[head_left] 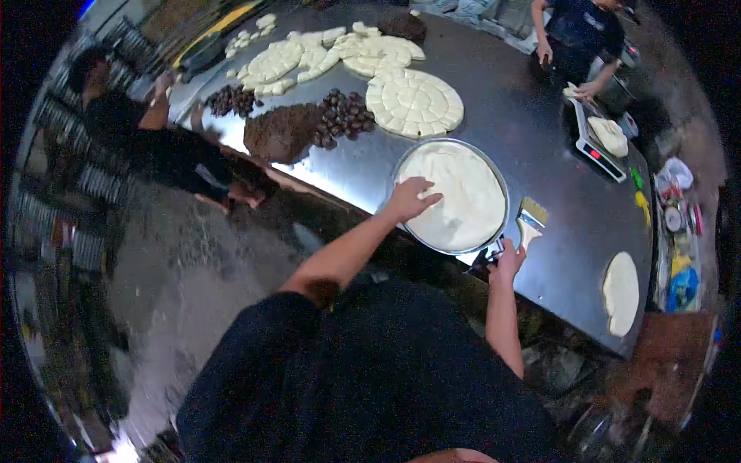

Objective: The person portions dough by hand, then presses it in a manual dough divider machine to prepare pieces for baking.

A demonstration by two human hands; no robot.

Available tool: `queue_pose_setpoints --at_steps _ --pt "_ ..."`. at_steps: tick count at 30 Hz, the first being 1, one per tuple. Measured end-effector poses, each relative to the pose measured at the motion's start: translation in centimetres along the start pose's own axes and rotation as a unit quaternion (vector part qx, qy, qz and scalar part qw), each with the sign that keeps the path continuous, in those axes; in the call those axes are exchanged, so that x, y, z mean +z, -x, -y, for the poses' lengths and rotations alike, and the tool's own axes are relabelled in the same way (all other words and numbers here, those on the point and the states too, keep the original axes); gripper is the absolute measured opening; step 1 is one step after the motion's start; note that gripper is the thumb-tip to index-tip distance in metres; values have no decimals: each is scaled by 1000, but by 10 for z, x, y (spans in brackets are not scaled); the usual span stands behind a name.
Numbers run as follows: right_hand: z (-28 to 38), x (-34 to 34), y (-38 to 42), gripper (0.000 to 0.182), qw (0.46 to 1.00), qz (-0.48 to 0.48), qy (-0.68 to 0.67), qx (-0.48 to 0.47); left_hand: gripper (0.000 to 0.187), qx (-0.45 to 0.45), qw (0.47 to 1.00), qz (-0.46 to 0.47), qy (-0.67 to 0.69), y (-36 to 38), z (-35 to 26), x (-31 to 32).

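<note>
Flat pale dough fills a round, handled pan

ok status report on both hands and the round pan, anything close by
Left hand over dough in round pan. Right hand on the pan's handle. Wide brush lying close beside right hand.

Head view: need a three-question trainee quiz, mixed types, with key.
1. Multiple choice. Where is the brush relative to the pan? A: inside it. B: to its right. C: to its left.
2. True or false: the right hand is at the pan's black handle.
3. Short answer. Which lies nearer the pan: the scored dough disc or the uncut dough piece?

Key: 1. B. 2. True. 3. The scored dough disc.
</note>
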State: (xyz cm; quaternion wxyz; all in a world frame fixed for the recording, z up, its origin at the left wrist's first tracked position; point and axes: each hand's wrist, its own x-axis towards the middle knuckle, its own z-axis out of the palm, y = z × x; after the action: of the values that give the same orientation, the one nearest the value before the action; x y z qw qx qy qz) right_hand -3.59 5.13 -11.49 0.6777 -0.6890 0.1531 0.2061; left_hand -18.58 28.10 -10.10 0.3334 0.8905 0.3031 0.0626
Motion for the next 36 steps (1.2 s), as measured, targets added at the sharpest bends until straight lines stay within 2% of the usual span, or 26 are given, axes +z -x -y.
queue_pose_setpoints --at_steps 2,3,4,6,7,9,12,14,15,16,18,19,20,22,23,25,26,27,28,29,30,31,32,33,35,36 --pt "-13 14 30 75 999 -4 -13 45 37 -36 949 -87 300 16 9 -18" --pt "-17 26 57 55 996 -40 -68 28 24 1 945 -176 276 29 11 -23" --pt "-47 9 26 35 989 100 -76 83 25 -6 938 -191 289 36 24 -24" --pt "-55 17 56 28 993 44 -61 95 25 -28 903 -260 342 49 41 -21" --pt "-65 17 66 27 994 50 -72 64 27 -68 906 -264 323 45 74 -4" --pt "-93 4 82 24 996 55 -50 45 34 -157 874 -293 354 64 77 -10" --pt "-111 -28 129 22 999 -12 -45 28 34 -290 849 -123 425 86 83 -7" --pt "-115 -53 156 25 993 -103 -20 45 37 -386 804 18 451 99 47 -23" --pt "-117 -68 167 28 990 -128 34 53 42 -357 758 92 538 99 53 -14" --pt "-116 -83 177 30 983 -153 86 62 42 -348 768 112 526 101 46 -4" --pt "-115 -112 195 32 984 -154 59 70 48 -243 875 58 415 106 22 23" --pt "-121 -126 201 32 979 -179 96 23 58 -170 917 10 361 117 13 37" --pt "-124 -143 202 32 967 -216 133 -27 48 -194 914 75 349 115 16 50" --pt "-154 -175 190 36 967 -224 108 50 47 -158 897 119 394 97 46 104" --pt "-189 -184 174 42 981 -192 -34 10 45 -149 892 174 388 91 37 113" --pt "-185 -207 180 53 949 -314 -2 6 43 -125 876 284 370 80 17 134" --pt "-171 -224 192 59 928 -370 43 21 43 -148 883 251 367 109 -49 131" --pt "-166 -252 199 66 931 -357 13 77 40 -139 884 345 283 96 -54 149" --pt "-164 -281 209 73 940 -319 -17 120 40 -122 887 378 235 100 -62 173" --pt "-160 -305 221 70 933 -327 -106 105 40 91 912 392 77 96 -65 200" --pt "-156 -330 227 67 926 -321 -183 76 39 295 879 367 -71 89 -69 226" --pt "-156 -356 233 73 913 -360 -172 91 38 473 798 312 -207 87 -71 248" --pt "-161 -378 241 79 898 -396 -159 109 37 529 746 285 -285 103 -91 253" --pt "-167 -400 244 74 888 -403 -190 112 37 583 687 251 -354 119 -112 258" --pt "-178 -439 267 64 869 -415 -262 71 39 321 851 315 -271 209 -207 273" --pt "-175 -457 278 58 857 -416 -303 30 41 62 926 343 -148 227 -234 288"
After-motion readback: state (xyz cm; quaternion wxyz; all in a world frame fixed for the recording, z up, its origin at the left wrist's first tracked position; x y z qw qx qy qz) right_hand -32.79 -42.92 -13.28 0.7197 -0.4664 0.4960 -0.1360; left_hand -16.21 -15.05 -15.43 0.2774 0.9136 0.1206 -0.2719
